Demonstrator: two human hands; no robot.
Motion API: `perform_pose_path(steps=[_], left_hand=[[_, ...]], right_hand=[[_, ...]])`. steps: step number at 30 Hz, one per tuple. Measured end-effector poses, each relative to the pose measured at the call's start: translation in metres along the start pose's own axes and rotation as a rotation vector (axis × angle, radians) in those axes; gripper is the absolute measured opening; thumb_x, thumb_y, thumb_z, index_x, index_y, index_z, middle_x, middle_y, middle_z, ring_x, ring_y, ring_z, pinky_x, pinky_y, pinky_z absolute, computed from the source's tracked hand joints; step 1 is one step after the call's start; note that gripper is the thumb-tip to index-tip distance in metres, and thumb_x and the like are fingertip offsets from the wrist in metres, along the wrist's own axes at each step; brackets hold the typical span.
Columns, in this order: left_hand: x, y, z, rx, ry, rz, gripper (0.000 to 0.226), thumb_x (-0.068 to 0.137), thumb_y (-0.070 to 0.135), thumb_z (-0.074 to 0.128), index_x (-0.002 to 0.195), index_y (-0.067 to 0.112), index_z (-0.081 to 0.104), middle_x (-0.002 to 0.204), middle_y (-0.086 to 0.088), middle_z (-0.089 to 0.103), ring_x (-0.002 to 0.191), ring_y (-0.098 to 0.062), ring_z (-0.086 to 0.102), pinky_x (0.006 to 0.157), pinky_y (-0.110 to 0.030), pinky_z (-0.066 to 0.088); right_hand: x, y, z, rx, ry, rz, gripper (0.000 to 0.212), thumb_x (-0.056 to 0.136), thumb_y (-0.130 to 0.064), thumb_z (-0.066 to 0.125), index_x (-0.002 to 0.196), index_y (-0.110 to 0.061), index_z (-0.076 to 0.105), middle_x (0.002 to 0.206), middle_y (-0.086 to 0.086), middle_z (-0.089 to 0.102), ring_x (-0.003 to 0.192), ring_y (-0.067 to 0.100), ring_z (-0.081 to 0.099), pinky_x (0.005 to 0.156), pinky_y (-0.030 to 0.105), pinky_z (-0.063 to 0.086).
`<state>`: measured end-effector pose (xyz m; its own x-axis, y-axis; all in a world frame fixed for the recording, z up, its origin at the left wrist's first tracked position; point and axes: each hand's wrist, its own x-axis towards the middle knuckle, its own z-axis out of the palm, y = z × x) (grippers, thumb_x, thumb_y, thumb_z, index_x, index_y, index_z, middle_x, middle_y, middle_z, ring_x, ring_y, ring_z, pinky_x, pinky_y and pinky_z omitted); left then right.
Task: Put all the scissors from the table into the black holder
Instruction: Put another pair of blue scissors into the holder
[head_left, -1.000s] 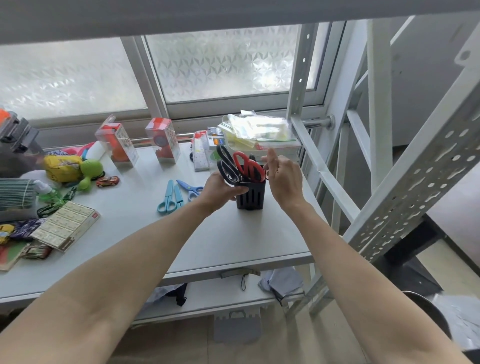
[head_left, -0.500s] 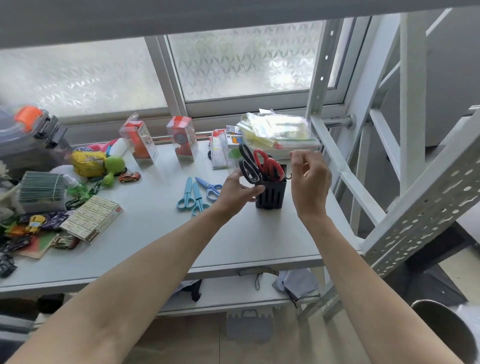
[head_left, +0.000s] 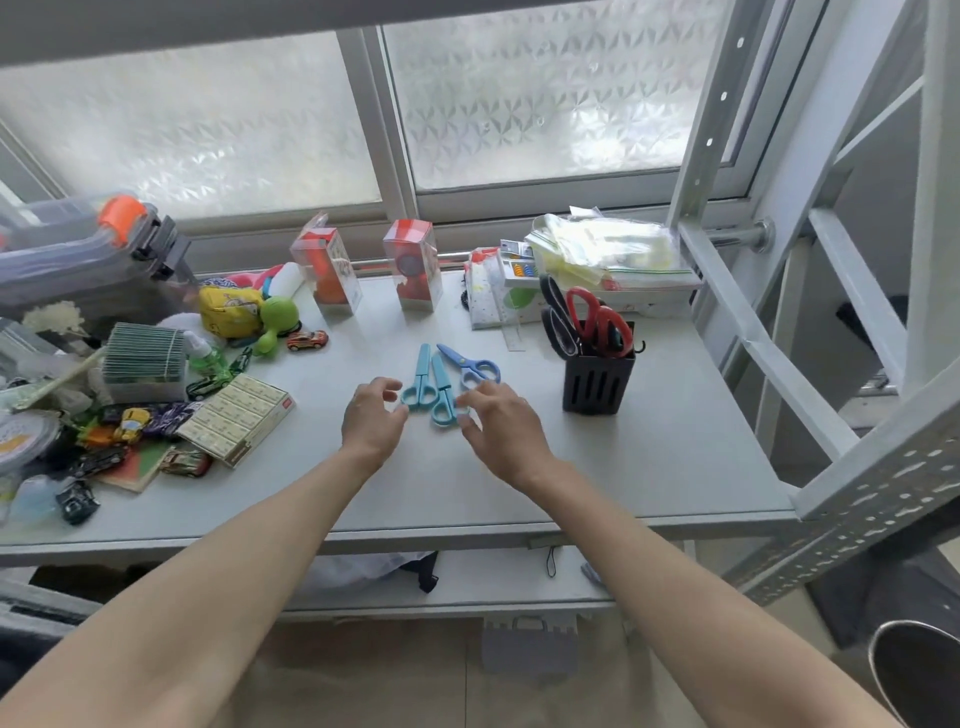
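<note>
The black holder (head_left: 597, 384) stands on the grey table (head_left: 649, 467) at the right, with black scissors (head_left: 556, 317) and red scissors (head_left: 597, 319) standing in it, handles up. Three scissors lie flat mid-table: two teal pairs (head_left: 422, 382) (head_left: 441, 397) and a blue pair (head_left: 470, 364). My left hand (head_left: 371, 418) hovers open just left of the teal handles. My right hand (head_left: 501, 428) is open just right of them, fingertips near the handles. Neither hand holds anything.
Clutter fills the table's left side: a box of staples (head_left: 239, 418), toy cars, a yellow pouch (head_left: 228, 309), a green toy (head_left: 278, 317). Two red boxed items (head_left: 415, 267) and plastic bags (head_left: 608, 252) stand at the back. A metal shelf frame (head_left: 779, 374) rises right of the holder.
Both hands have left the holder and moved left and down to the scissors lying on the table. The view has shifted leftward and downward.
</note>
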<state>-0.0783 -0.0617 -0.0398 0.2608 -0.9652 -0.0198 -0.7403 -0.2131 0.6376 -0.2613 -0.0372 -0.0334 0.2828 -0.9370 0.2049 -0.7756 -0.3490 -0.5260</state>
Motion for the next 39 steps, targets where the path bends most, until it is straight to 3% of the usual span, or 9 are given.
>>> perform_pose_path(steps=[3, 8, 14, 21, 25, 27, 30, 34, 39], left_hand=[[0.008, 0.001, 0.002, 0.059, -0.012, 0.029, 0.037, 0.090, 0.012, 0.061, 0.127, 0.013, 0.061, 0.126, -0.010, 0.060, 0.108, -0.026, 0.062, 0.095, -0.033, 0.048], [0.014, 0.013, 0.013, 0.153, -0.078, 0.147, 0.041, 0.092, 0.014, 0.059, 0.133, 0.017, 0.059, 0.133, -0.009, 0.052, 0.116, -0.026, 0.059, 0.101, -0.034, 0.045], [0.016, 0.013, 0.018, 0.237, -0.101, 0.172, 0.042, 0.091, 0.022, 0.062, 0.132, 0.014, 0.059, 0.131, -0.008, 0.048, 0.116, -0.026, 0.058, 0.101, -0.036, 0.046], [0.003, 0.004, 0.016, 0.246, -0.105, 0.280, 0.028, 0.093, 0.023, 0.060, 0.120, 0.017, 0.065, 0.120, -0.005, 0.051, 0.105, -0.024, 0.062, 0.088, -0.032, 0.050], [-0.008, -0.003, 0.015, 0.238, -0.119, 0.345, 0.016, 0.090, 0.021, 0.065, 0.106, 0.018, 0.067, 0.109, -0.003, 0.054, 0.096, -0.022, 0.063, 0.082, -0.031, 0.052], [-0.010, -0.003, 0.015, 0.226, -0.099, 0.342, 0.015, 0.089, 0.021, 0.066, 0.104, 0.017, 0.066, 0.107, -0.003, 0.055, 0.094, -0.023, 0.064, 0.079, -0.031, 0.051], [-0.013, 0.001, 0.016, 0.206, -0.087, 0.289, 0.025, 0.090, 0.021, 0.065, 0.113, 0.015, 0.062, 0.117, -0.007, 0.054, 0.098, -0.024, 0.064, 0.082, -0.031, 0.050], [-0.012, 0.006, 0.018, 0.186, -0.121, 0.240, 0.029, 0.089, 0.018, 0.065, 0.117, 0.012, 0.062, 0.119, -0.011, 0.058, 0.103, -0.024, 0.063, 0.094, -0.034, 0.050], [-0.016, 0.014, 0.027, 0.139, -0.181, 0.265, 0.031, 0.085, 0.016, 0.071, 0.115, 0.011, 0.064, 0.114, -0.010, 0.060, 0.100, -0.021, 0.063, 0.091, -0.028, 0.048]], right_hand=[[0.019, -0.001, 0.018, -0.146, -0.100, -0.025, 0.029, 0.097, -0.026, 0.050, 0.122, -0.019, 0.064, 0.124, 0.005, 0.057, 0.119, 0.025, 0.050, 0.093, 0.039, 0.041], [0.032, -0.003, 0.033, -0.339, -0.092, -0.059, 0.030, 0.092, -0.028, 0.052, 0.120, -0.027, 0.062, 0.117, 0.005, 0.057, 0.114, 0.025, 0.051, 0.089, 0.040, 0.033], [0.027, 0.001, 0.035, -0.347, -0.072, -0.099, 0.030, 0.090, -0.035, 0.054, 0.117, -0.024, 0.061, 0.115, 0.007, 0.058, 0.111, 0.026, 0.052, 0.087, 0.040, 0.033], [0.008, 0.012, 0.028, -0.309, -0.050, -0.219, 0.030, 0.093, -0.047, 0.052, 0.110, -0.024, 0.062, 0.106, 0.005, 0.059, 0.099, 0.023, 0.055, 0.085, 0.039, 0.036], [-0.001, 0.018, 0.016, -0.289, -0.066, -0.306, 0.022, 0.098, -0.035, 0.049, 0.103, -0.019, 0.062, 0.093, 0.003, 0.064, 0.085, 0.025, 0.061, 0.081, 0.036, 0.037], [0.001, 0.020, 0.011, -0.312, -0.051, -0.301, 0.016, 0.095, -0.025, 0.055, 0.108, -0.016, 0.061, 0.101, 0.005, 0.064, 0.091, 0.026, 0.062, 0.080, 0.037, 0.040], [0.004, 0.019, 0.007, -0.366, -0.134, -0.358, 0.030, 0.091, -0.010, 0.053, 0.119, -0.019, 0.060, 0.123, 0.004, 0.058, 0.104, 0.025, 0.057, 0.080, 0.036, 0.042], [0.003, 0.018, 0.001, -0.427, -0.210, -0.428, 0.031, 0.094, -0.017, 0.051, 0.124, -0.021, 0.060, 0.121, 0.004, 0.058, 0.100, 0.023, 0.056, 0.081, 0.036, 0.039], [-0.002, 0.018, -0.010, -0.448, -0.292, -0.363, 0.023, 0.090, -0.016, 0.056, 0.112, -0.013, 0.063, 0.108, 0.009, 0.054, 0.095, 0.027, 0.057, 0.075, 0.037, 0.044]])
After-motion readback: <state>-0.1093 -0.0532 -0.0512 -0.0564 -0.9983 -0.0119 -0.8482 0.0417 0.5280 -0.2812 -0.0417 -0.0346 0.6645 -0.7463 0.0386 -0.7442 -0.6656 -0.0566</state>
